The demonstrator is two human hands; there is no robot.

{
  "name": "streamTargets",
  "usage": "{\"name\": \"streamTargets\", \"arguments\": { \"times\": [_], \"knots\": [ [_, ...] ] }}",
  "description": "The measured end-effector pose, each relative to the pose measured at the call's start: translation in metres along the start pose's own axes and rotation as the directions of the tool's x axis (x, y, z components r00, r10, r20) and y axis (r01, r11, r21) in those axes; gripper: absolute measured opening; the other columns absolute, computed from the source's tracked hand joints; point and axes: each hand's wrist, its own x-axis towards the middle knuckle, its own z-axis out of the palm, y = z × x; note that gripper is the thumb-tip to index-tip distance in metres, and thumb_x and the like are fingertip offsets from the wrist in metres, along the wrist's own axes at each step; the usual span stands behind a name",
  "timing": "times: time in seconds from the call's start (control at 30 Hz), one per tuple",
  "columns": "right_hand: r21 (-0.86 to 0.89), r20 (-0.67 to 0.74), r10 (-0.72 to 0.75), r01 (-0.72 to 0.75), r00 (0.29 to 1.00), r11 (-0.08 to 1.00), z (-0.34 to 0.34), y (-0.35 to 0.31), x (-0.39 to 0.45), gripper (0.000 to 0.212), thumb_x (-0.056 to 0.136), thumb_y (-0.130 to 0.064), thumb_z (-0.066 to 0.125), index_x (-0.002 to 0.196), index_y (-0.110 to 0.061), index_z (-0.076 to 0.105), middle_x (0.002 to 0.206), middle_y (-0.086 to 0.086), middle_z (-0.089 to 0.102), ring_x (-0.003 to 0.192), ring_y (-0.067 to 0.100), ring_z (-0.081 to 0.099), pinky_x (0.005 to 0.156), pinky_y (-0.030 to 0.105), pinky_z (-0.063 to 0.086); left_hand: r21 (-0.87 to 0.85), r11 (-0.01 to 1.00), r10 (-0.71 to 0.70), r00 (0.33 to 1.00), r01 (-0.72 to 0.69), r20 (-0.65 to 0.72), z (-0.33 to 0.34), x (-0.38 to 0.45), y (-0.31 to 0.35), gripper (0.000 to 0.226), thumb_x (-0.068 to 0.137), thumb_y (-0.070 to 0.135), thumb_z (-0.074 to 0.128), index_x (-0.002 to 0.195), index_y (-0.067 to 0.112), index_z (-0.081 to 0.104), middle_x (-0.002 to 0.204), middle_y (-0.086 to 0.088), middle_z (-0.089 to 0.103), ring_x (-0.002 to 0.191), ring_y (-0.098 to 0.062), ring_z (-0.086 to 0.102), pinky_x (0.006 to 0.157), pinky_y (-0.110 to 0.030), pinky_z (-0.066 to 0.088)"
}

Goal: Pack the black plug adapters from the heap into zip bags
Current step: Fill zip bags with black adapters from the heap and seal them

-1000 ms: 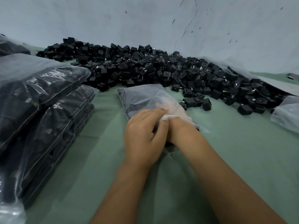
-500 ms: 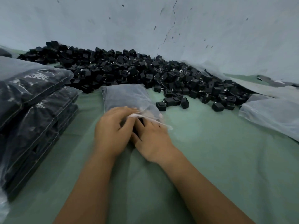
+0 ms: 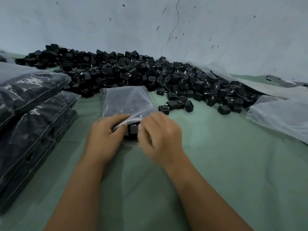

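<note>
1. Clear plastic is what your fingers are on: left hand (image 3: 104, 139) has its fingers curled down over the near-left lip of the zip bag (image 3: 127, 101), pinching the film against the load.
2. Right hand (image 3: 160, 134) is motion-blurred; its fingers look bent at the bag's near-right lip, thumb against the black plug adapter (image 3: 133, 130) showing in the mouth. Whether it grips film, adapter or both, cannot tell.
3. Key relation: that adapter sits between your two thumbs, right at the open mouth, half out. Rest of the bag lies straight ahead of your fingers, away from you.
4. Bag's long axis runs near-to-far, tilted slightly left at the far end; mouth points at you, closed end points at the heap (image 3: 133, 75).
5. Both hands are equally near the mouth. My read: push the adapter forward along the bag's axis before running the zip, or it blocks the seal.
6. Loose adapters (image 3: 176, 105) lie just right of the bag, on the right hand's side.
7. Filled bags (image 3: 33, 104) are stacked far left, empty bags (image 3: 280, 114) far right on the green tabletop (image 3: 233, 164).
</note>
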Motion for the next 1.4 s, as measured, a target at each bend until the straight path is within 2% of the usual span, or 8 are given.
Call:
{"name": "streamTargets", "arguments": {
  "times": [0.17, 0.33, 0.5, 0.87, 1.0, 1.1, 1.23, 1.4],
  "knots": [
    [0.054, 0.1, 0.626, -0.632, 0.774, 0.773, 0.001, 0.063, 0.021, 0.02, 0.095, -0.018, 0.042, 0.1, -0.024, 0.061, 0.088, -0.01, 0.057, 0.074, 0.006, 0.05, 0.066, 0.025, 0.042, -0.015, 0.999, -0.042, 0.999, 0.042, -0.007, 0.005, 0.001, 0.004, 0.033, 0.083, 0.03, 0.049, 0.103, 0.041, 0.073, 0.089, 0.02, 0.073, 0.09, -0.005, 0.068, 0.085, -0.039, 0.055],
    [-0.216, 0.513, 0.732, -0.758, 0.448, 0.615, 0.024, 0.107, 0.015, 0.047, 0.092, -0.038, 0.052, 0.138, -0.041, 0.04, 0.116, 0.0, 0.041, 0.098, 0.018, 0.05, 0.086, 0.031, 0.045, 0.058, 0.998, -0.027, 0.999, 0.029, -0.024, 0.007, 0.004, 0.004, 0.035, 0.081, 0.03, 0.044, 0.098, 0.038, 0.074, 0.084, 0.017, 0.072, 0.087, -0.012, 0.066, 0.085, -0.043, 0.052],
    [-0.215, 0.373, 0.727, -0.709, 0.576, 0.672, 0.033, 0.106, 0.009, 0.037, 0.079, -0.034, 0.068, 0.113, -0.034, 0.055, 0.107, -0.004, 0.045, 0.094, 0.018, 0.053, 0.073, 0.027, 0.043, 0.037, 0.998, -0.053, 0.998, 0.054, -0.027, 0.008, 0.004, 0.006, 0.035, 0.08, 0.03, 0.045, 0.094, 0.035, 0.076, 0.087, 0.016, 0.073, 0.092, -0.015, 0.066, 0.089, -0.047, 0.05],
    [0.0, 0.37, 0.726, -0.782, 0.579, 0.623, 0.006, 0.093, -0.001, 0.034, 0.082, -0.008, 0.061, 0.104, -0.034, 0.065, 0.106, -0.011, 0.057, 0.09, 0.003, 0.053, 0.072, 0.011, 0.037, 0.0, 1.0, -0.019, 0.999, 0.019, -0.029, 0.006, 0.002, 0.015, 0.036, 0.081, 0.036, 0.048, 0.105, 0.033, 0.075, 0.104, 0.023, 0.068, 0.113, -0.006, 0.058, 0.104, -0.044, 0.041],
    [0.117, 0.049, 0.818, -0.816, 0.574, 0.566, -0.003, 0.072, -0.001, 0.03, 0.082, -0.018, 0.064, 0.109, -0.03, 0.061, 0.095, -0.019, 0.058, 0.089, -0.001, 0.055, 0.071, 0.007, 0.038, 0.027, 0.999, -0.021, 0.999, 0.022, -0.038, 0.007, 0.0, 0.018, 0.039, 0.08, 0.041, 0.049, 0.112, 0.036, 0.071, 0.106, 0.041, 0.048, 0.121, 0.009, 0.036, 0.117, -0.047, 0.02],
    [0.146, -0.13, 0.688, -0.673, 0.713, 0.725, -0.015, 0.036, -0.007, 0.02, 0.076, -0.022, 0.053, 0.094, -0.024, 0.06, 0.09, -0.016, 0.055, 0.091, 0.006, 0.049, 0.075, 0.014, 0.038, -0.077, 0.993, -0.093, 0.995, 0.09, -0.03, 0.011, 0.0, 0.018, 0.035, 0.085, 0.036, 0.058, 0.117, 0.034, 0.07, 0.128, 0.016, 0.059, 0.135, -0.005, 0.039, 0.117, -0.045, 0.028],
    [0.144, 0.107, 0.402, -0.414, 0.909, 0.899, -0.008, -0.014, -0.011, 0.018, 0.07, -0.022, 0.052, 0.086, -0.016, 0.059, 0.083, -0.009, 0.056, 0.082, 0.012, 0.048, 0.068, 0.02, 0.039, -0.184, 0.975, -0.145, 0.986, 0.129, -0.077, 0.015, 0.0, 0.02, 0.03, 0.091, 0.022, 0.062, 0.12, 0.026, 0.069, 0.133, 0.008, 0.059, 0.137, -0.01, 0.041, 0.115, -0.041, 0.033],
    [0.028, 0.385, 0.288, -0.323, 0.877, 0.946, 0.009, -0.028, -0.007, 0.036, 0.083, -0.004, 0.057, 0.117, -0.014, 0.064, 0.118, 0.002, 0.061, 0.112, 0.018, 0.051, 0.095, 0.03, 0.044, -0.293, 0.952, -0.127, 0.984, 0.086, -0.122, 0.015, -0.003, 0.025, 0.024, 0.095, 0.017, 0.058, 0.108, 0.034, 0.07, 0.119, 0.016, 0.063, 0.133, -0.003, 0.043, 0.115, -0.043, 0.032]
  ]
}}
